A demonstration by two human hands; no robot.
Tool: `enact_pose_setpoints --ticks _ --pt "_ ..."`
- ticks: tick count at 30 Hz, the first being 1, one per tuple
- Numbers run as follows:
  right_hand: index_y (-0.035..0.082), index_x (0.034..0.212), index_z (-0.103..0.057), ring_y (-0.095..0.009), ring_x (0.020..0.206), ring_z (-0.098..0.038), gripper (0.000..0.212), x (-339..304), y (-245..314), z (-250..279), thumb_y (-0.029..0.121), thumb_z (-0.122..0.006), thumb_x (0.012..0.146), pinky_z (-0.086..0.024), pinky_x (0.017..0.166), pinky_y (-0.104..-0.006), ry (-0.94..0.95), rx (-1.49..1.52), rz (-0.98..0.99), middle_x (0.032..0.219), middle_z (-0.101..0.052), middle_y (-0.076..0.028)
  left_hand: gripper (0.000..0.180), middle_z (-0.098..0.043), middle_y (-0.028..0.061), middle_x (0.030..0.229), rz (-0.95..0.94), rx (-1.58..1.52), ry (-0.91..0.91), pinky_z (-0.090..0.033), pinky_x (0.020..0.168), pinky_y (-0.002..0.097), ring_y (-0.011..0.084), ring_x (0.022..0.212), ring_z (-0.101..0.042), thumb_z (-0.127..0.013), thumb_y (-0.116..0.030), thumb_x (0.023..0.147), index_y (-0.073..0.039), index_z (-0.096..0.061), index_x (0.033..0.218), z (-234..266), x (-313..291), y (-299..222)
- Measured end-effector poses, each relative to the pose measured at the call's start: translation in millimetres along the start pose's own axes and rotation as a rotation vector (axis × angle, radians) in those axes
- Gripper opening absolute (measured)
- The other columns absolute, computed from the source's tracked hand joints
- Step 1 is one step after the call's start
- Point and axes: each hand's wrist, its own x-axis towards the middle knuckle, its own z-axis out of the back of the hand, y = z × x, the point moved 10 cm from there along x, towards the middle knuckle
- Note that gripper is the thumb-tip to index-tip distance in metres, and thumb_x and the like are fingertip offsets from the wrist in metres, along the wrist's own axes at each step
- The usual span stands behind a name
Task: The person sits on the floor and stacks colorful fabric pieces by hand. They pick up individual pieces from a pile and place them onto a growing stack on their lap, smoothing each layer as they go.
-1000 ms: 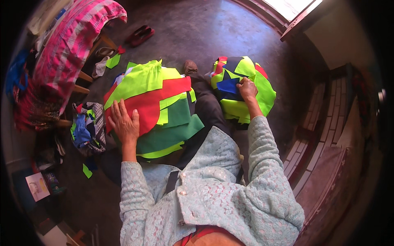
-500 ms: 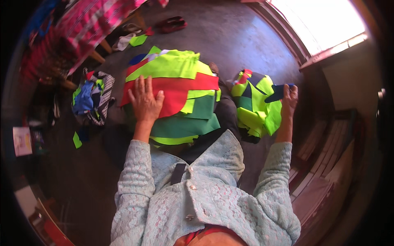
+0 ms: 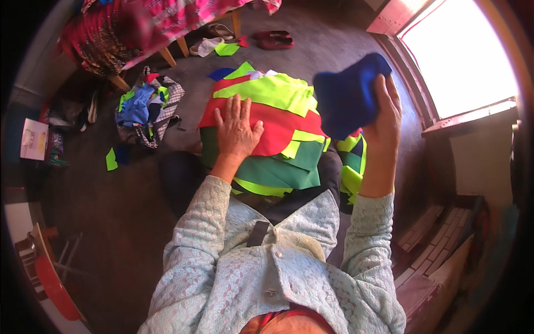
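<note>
My right hand [image 3: 382, 119] grips a dark blue fabric piece [image 3: 347, 94] by its right edge, raised above the floor. The piece hangs out flat, partly covering a smaller heap of neon, navy and green cloth pieces [image 3: 351, 175] on the right. My left hand [image 3: 239, 131] lies flat with fingers spread on a wide pile of cut fabric in front of me. Red cloth [image 3: 278, 125] is under that palm, neon yellow cloth [image 3: 267, 92] lies beyond it, and dark green cloth [image 3: 283, 172] hangs on the near side.
A checked bag [image 3: 167, 111] stuffed with scraps sits at the left, a neon scrap [image 3: 112, 160] near it. Dark red shoes [image 3: 274, 40] lie beyond the pile. A pink-covered bed [image 3: 161, 16] stands far left; a bright opening [image 3: 459, 55] is at right.
My right hand has lifted the blue fabric piece up from the smaller heap and toward the middle, so it shows more fully. My left hand stays on the large pile. The view has shifted.
</note>
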Motion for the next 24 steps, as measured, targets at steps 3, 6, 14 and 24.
enact_pose_setpoints --ticks 3,6,14,24 --pt "0.005 0.114 -0.058 -0.017 0.081 -0.067 0.02 29.6 -32.1 -52.1 0.017 -0.056 0.097 -0.058 0.072 -0.0299 0.096 0.144 0.008 0.099 -0.066 -0.008 0.067 -0.036 0.0161 0.149 0.011 -0.009 0.003 -0.021 0.111 0.0596 0.0312 0.14 -0.03 -0.056 -0.043 0.086 -0.009 -0.041 0.142 2.0 0.2 1.5" --pt "0.005 0.114 -0.057 -0.016 0.087 -0.065 0.02 51.4 -109.5 -64.3 0.015 -0.058 0.096 -0.056 0.076 -0.0315 0.101 0.217 -0.099 0.102 -0.066 -0.005 0.067 -0.037 0.0172 0.148 0.02 -0.047 -0.014 -0.021 0.111 0.0599 0.0315 0.14 -0.031 -0.059 -0.043 0.084 -0.007 -0.045 0.138 2.7 0.1 3.1" --pt "0.0 0.114 -0.05 -0.023 0.083 -0.064 0.023 17.7 -247.6 14.1 0.009 -0.055 0.094 -0.061 0.063 -0.036 -0.118 -0.378 -0.477 0.1 -0.059 -0.012 0.066 -0.041 0.0182 0.144 0.057 -0.094 0.097 -0.01 0.113 0.0596 0.0336 0.14 -0.029 -0.056 -0.046 0.085 0.001 -0.051 0.132 -6.4 -0.1 2.0" --pt "0.009 0.137 -0.041 -0.037 0.117 -0.051 0.057 20.9 -158.1 -15.1 0.008 -0.064 0.084 -0.048 0.093 -0.0456 -0.097 -1.374 0.212 0.136 -0.045 -0.021 0.066 -0.041 0.0169 0.144 0.041 -0.103 0.02 -0.016 0.111 0.0611 0.0327 0.138 -0.031 -0.059 -0.043 0.084 -0.003 -0.047 0.135 2.9 0.2 -1.1"
